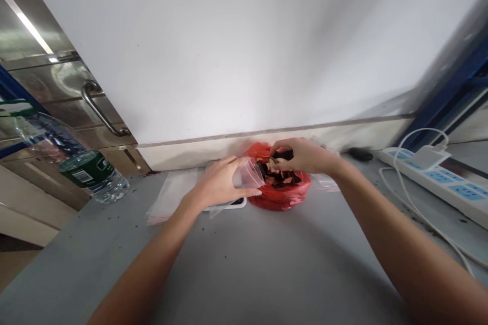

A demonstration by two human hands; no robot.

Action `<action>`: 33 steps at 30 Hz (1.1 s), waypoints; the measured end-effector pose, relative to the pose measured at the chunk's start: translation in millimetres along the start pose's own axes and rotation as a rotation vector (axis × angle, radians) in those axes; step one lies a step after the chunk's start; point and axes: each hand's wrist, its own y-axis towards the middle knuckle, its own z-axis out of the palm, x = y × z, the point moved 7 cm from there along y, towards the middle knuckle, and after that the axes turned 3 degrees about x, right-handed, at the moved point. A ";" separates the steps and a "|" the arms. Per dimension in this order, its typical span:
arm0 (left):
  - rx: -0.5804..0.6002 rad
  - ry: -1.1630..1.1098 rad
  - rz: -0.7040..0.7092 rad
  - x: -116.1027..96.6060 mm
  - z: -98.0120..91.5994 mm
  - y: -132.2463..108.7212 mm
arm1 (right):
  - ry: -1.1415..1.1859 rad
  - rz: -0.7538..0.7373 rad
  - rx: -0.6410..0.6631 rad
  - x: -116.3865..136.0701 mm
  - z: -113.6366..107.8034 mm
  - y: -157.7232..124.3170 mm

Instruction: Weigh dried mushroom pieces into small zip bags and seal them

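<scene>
One table (pixel 259 259); two hands (pixel 218 182) (pixel 305 155), one red bag (pixel 281 200)

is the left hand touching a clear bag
Touching: the head view shows the left hand gripping a clear bag, its open end toward the red bag.

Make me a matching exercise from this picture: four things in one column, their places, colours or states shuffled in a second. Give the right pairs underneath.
1. Left hand
2. Right hand
3. Bottle
4. Power strip

A. White with blue panels
B. At the open mouth of the red bag
C. Holds a clear plastic bag
D. Green-labelled, near the picture's left edge

Pairs: 1-C, 2-B, 3-D, 4-A
</scene>
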 end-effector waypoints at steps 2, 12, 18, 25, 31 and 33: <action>-0.007 -0.002 0.016 -1.0 0.4 0.3 | 0.096 0.005 -0.031 -1.5 -6.4 -2.7; -0.023 -0.071 0.005 1.2 2.9 1.2 | 0.297 -0.032 0.070 4.2 3.6 -2.3; -0.082 -0.172 0.098 1.0 3.8 2.3 | 0.304 -0.096 0.122 28.5 18.5 -5.2; -0.105 -0.252 0.037 6.6 -1.1 0.9 | 0.329 -0.243 -0.038 42.0 16.6 -3.4; -0.127 -0.307 0.062 3.9 -5.2 1.2 | 0.386 -0.278 0.136 47.0 21.3 -6.3; -0.126 -0.325 0.060 3.5 -5.7 1.2 | 0.414 -0.312 0.188 52.1 22.3 -9.6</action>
